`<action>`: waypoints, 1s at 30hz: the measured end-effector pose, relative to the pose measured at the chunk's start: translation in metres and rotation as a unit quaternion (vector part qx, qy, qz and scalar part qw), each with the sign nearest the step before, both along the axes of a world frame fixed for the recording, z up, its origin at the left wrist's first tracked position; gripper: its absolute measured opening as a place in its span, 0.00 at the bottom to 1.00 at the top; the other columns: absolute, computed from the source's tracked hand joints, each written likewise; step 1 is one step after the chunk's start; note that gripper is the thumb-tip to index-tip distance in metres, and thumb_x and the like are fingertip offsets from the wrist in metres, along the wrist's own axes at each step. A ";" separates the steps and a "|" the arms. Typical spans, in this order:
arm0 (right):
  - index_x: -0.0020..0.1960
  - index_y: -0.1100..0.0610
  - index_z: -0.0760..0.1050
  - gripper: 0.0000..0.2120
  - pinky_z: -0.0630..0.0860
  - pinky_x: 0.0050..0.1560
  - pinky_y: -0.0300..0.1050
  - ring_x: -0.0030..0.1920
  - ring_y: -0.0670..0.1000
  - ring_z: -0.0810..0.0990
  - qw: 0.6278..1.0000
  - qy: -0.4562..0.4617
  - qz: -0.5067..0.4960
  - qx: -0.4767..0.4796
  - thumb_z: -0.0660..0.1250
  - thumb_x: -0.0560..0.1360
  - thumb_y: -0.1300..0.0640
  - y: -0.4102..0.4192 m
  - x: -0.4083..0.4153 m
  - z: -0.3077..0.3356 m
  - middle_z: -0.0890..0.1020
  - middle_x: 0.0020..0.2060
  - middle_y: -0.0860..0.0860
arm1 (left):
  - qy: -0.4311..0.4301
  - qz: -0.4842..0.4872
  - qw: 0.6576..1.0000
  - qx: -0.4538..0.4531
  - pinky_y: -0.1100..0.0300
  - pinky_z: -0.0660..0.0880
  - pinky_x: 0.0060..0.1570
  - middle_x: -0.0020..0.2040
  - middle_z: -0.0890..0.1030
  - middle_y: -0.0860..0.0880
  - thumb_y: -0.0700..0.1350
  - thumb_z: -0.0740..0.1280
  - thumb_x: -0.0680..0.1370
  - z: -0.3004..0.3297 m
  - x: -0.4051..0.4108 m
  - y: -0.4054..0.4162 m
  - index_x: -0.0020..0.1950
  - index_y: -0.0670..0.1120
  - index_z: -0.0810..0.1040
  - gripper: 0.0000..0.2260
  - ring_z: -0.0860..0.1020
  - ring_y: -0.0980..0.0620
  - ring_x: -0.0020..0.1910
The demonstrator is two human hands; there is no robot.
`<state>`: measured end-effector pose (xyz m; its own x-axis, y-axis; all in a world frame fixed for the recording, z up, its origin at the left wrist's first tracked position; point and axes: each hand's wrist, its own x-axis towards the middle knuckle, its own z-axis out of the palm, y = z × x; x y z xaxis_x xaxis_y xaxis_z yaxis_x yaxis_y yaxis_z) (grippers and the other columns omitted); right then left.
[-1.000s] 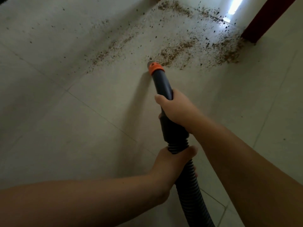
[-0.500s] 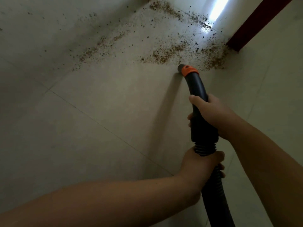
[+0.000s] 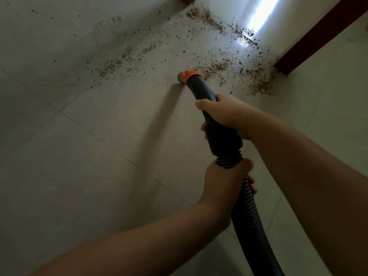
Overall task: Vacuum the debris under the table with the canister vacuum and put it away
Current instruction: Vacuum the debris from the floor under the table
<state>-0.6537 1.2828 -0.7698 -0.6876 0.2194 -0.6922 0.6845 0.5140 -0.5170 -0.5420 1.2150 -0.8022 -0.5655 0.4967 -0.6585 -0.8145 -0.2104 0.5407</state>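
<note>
Two hands (image 3: 229,116) grip ribbed hose (image 3: 247,206) nr gritty debris (image 3: 256,80).

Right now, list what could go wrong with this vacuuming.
1. The nozzle has no wide head, so the scattered debris may need many passes and some could be missed.
2. Crumbs packed against the red table leg may stay behind.
3. The left hand grips the ribbed hose, which might kink.
</note>
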 end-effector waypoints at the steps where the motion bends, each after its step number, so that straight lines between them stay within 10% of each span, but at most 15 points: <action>1: 0.56 0.58 0.67 0.15 0.79 0.55 0.60 0.47 0.62 0.84 1.000 0.001 -0.015 0.001 0.62 0.78 0.48 0.006 -0.004 0.003 0.82 0.48 0.62 | -0.006 0.003 1.000 0.009 0.58 0.76 0.33 0.30 0.75 0.46 0.39 0.67 0.75 0.003 -0.005 0.005 0.42 0.40 0.73 0.04 0.75 0.50 0.27; 14: 0.57 0.58 0.65 0.13 0.79 0.35 0.49 0.34 0.56 0.81 0.991 -0.008 -0.136 -0.012 0.62 0.79 0.50 0.068 0.033 0.012 0.80 0.39 0.60 | -0.014 -0.087 0.995 0.035 0.57 0.77 0.36 0.31 0.76 0.47 0.41 0.68 0.75 0.009 0.012 0.049 0.43 0.44 0.73 0.05 0.76 0.50 0.27; 24: 0.59 0.58 0.65 0.15 0.78 0.35 0.48 0.36 0.57 0.81 0.977 -0.004 -0.210 -0.030 0.62 0.79 0.49 0.111 0.092 0.015 0.80 0.40 0.61 | -0.033 -0.194 0.980 0.039 0.60 0.77 0.34 0.31 0.77 0.48 0.42 0.69 0.75 0.014 0.049 0.074 0.40 0.45 0.72 0.07 0.76 0.52 0.26; 30: 0.58 0.59 0.67 0.15 0.80 0.53 0.60 0.44 0.62 0.83 0.982 0.028 -0.188 -0.006 0.63 0.78 0.49 0.111 0.084 0.010 0.81 0.48 0.64 | -0.036 -0.167 0.985 0.019 0.59 0.78 0.33 0.31 0.77 0.47 0.42 0.69 0.75 0.009 0.042 0.080 0.43 0.43 0.73 0.06 0.77 0.50 0.27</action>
<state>-0.5700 1.3938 -0.7594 -0.5962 0.4568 -0.6602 0.7952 0.2231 -0.5638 -0.5004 1.2949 -0.7927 -0.3193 0.6716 -0.6686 -0.8778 0.0563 0.4758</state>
